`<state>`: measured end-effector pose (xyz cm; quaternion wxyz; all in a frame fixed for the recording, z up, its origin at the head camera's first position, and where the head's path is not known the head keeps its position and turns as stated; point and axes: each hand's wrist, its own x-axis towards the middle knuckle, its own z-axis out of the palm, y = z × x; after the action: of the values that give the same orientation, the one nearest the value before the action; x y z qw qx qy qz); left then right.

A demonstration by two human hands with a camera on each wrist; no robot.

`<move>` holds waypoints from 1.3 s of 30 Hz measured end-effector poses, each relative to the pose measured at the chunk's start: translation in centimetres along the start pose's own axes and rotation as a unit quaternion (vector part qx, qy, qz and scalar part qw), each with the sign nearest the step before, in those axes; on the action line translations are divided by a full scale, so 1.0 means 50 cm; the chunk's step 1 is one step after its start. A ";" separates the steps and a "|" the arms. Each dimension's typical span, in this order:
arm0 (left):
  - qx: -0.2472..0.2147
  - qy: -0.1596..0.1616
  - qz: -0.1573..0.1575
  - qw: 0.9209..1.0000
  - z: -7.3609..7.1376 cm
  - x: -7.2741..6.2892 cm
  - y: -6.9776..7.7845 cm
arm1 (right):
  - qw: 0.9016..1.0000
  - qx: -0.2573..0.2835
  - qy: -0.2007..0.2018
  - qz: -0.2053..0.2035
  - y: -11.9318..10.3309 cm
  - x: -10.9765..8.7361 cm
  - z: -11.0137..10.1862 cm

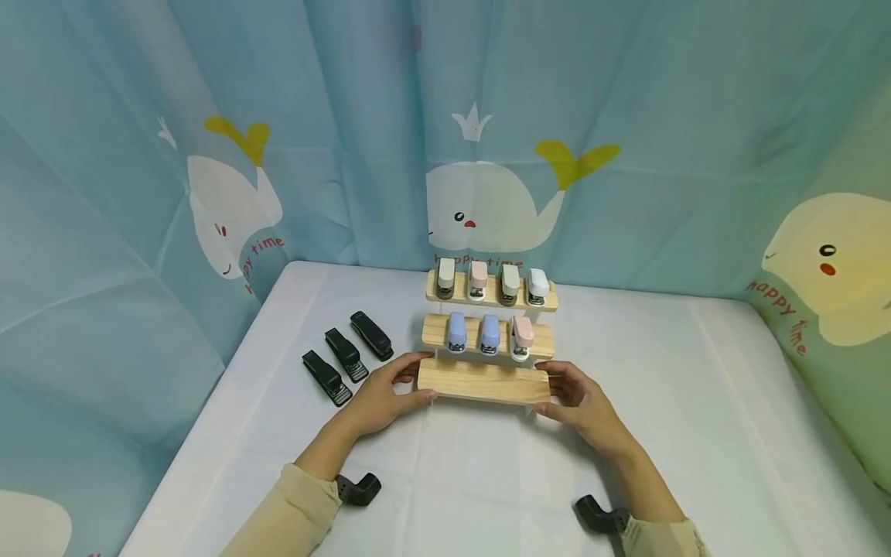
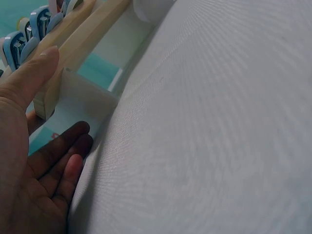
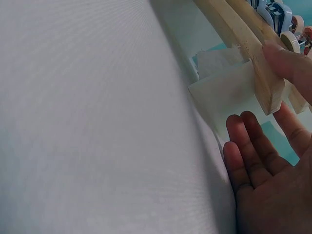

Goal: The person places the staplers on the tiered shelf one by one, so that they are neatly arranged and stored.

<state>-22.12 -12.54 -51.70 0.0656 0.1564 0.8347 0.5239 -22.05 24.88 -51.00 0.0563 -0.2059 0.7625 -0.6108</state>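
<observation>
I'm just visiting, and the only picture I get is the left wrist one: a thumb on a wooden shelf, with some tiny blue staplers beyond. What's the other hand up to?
Observer: The right hand grips the right end of the bottom shelf; the head view shows it.
Visitor: Oh, so both ends! Is anything lying about outside my picture?
Observer: Yes, three black objects lie on the white table, to the left of the shelves.
Visitor: And what's up at the very top?
Observer: Four small staplers stand in a row on the top shelf: two pale green, one pink, one white.
</observation>
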 end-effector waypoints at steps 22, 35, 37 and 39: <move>0.005 0.008 -0.015 1.000 0.001 -0.009 0.011 | 1.000 0.006 -0.004 0.010 0.002 -0.001 0.000; 0.036 -0.010 -0.021 0.999 -0.016 -0.023 0.055 | 1.000 0.007 0.006 0.019 -0.001 -0.004 0.003; 0.046 -0.008 -0.012 0.999 -0.024 -0.025 0.062 | 1.000 0.005 0.005 0.020 -0.001 -0.004 0.001; 0.055 -0.006 -0.006 0.998 -0.036 -0.030 0.071 | 1.000 0.001 0.006 0.021 0.000 -0.003 -0.001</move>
<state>-20.50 -13.13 -47.80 0.0651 0.1578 0.8627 0.4761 -21.91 25.00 -50.98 0.0651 -0.1863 0.7662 -0.6116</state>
